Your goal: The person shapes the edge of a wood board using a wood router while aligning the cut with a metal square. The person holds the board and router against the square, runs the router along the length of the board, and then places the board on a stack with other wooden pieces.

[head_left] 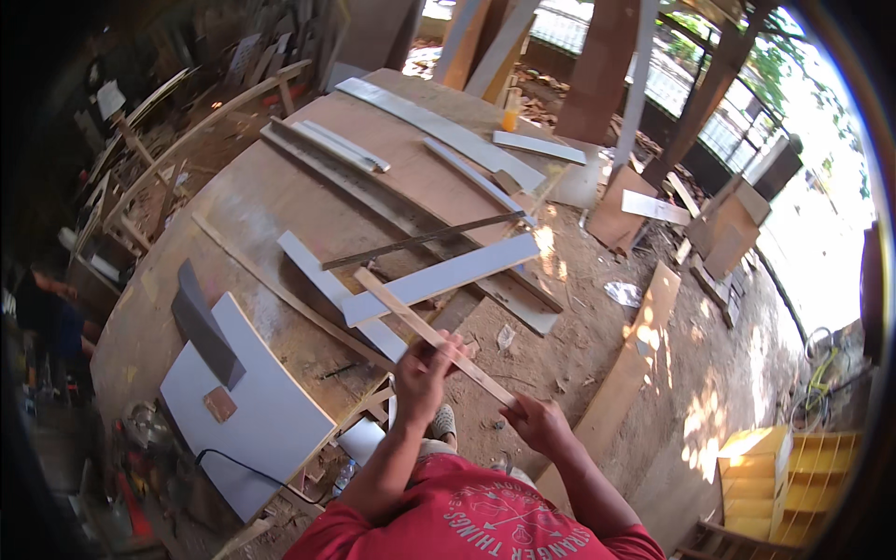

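A narrow, pale wooden strip (403, 314) slants across in front of me, held in both hands. My left hand (427, 370) is closed around it near its middle. Its near end is gripped by my right hand (539, 422). The strip's far end overlaps a white-faced board (457, 273) lying on the worktable (238, 201). Below that board, another white plank (317, 280) runs across the table at an angle. Just beyond lies a thin dark strip (420, 241).
Long boards and a grey channel (345, 173) cover the table's far part. A white panel (271, 392) with a grey piece (205, 322) sits at near left. A plank (635, 355) lies on the dirt ground to the right, and a yellow slatted crate (761, 481) stands at lower right.
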A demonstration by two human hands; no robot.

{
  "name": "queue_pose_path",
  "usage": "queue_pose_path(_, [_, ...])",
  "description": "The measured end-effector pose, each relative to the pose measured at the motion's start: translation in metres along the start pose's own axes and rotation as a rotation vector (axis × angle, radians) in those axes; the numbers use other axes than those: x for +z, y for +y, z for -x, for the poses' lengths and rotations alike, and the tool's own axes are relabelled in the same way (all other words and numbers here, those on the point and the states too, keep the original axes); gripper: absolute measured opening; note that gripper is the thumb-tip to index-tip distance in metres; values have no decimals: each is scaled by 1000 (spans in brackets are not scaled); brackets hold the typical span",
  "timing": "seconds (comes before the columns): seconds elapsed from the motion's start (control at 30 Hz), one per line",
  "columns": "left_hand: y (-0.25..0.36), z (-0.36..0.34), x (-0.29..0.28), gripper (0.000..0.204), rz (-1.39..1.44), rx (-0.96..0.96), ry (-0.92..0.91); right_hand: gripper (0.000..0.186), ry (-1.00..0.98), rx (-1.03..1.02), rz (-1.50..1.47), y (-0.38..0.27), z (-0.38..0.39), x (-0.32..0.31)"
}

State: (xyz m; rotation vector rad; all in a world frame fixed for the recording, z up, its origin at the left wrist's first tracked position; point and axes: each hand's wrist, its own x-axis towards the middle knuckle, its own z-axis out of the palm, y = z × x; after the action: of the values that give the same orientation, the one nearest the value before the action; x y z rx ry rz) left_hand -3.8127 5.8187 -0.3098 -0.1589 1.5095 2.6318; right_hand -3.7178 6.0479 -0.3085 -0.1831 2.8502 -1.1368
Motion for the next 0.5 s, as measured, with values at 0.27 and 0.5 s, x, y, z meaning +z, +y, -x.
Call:
queue_pose_path(0.27, [45,-40,-110,44,-45,69,404,30,-318,-69,61,86,-41,-22])
queue_pose_path(0.5, [63,17,-153,45,18,247,795,27,-634,21,381,155,-148,-74])
